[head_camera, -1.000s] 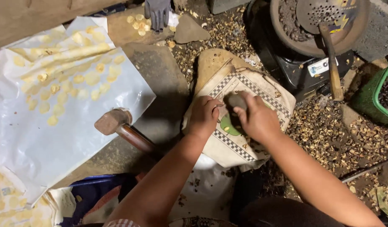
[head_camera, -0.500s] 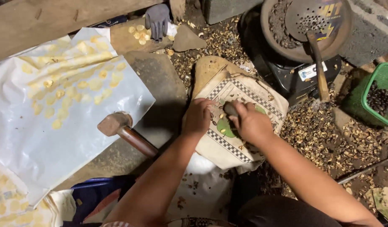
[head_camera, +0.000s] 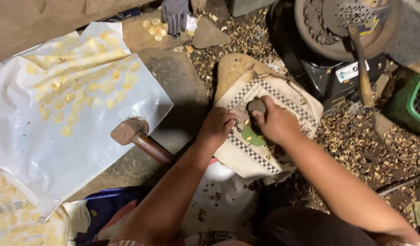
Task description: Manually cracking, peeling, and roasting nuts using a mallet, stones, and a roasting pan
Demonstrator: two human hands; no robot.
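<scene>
White plastic sheet (head_camera: 32, 146), spread flat well to the left of the checkered cloth, carrying rows of thin pale yellow discs (head_camera: 82, 89).
Wooden mallet (head_camera: 137, 136), between the sheet and the cloth, lying on a grey stone slab (head_camera: 178, 95), head toward the sheet, handle running down and to the right.
Grey glove (head_camera: 174, 14), up and to the left of the cloth, at the frame's top edge, resting beside a few loose yellow discs on a brown surface.
Left hand (head_camera: 216, 127), on the cloth's left edge, fingers curled and drawn together, tips pressed down on the cloth; whether they pinch a small piece cannot be told.
Checkered cloth (head_camera: 287, 98), cream with a black-and-white border and a green patch, draped over a rounded stone, small yellow kernels and husk bits scattered on it.
Right hand (head_camera: 276, 123), over the middle of the cloth, closed around a dark round stone (head_camera: 256, 106) held just above the green patch.
Black stove (head_camera: 330, 75), up and to the right of the cloth, bearing a round pan with a perforated ladle.
Brown husk litter (head_camera: 355, 136), on the ground right of the cloth.
Green basket (head_camera: 412, 102), far right of the cloth, partly cut off.
</scene>
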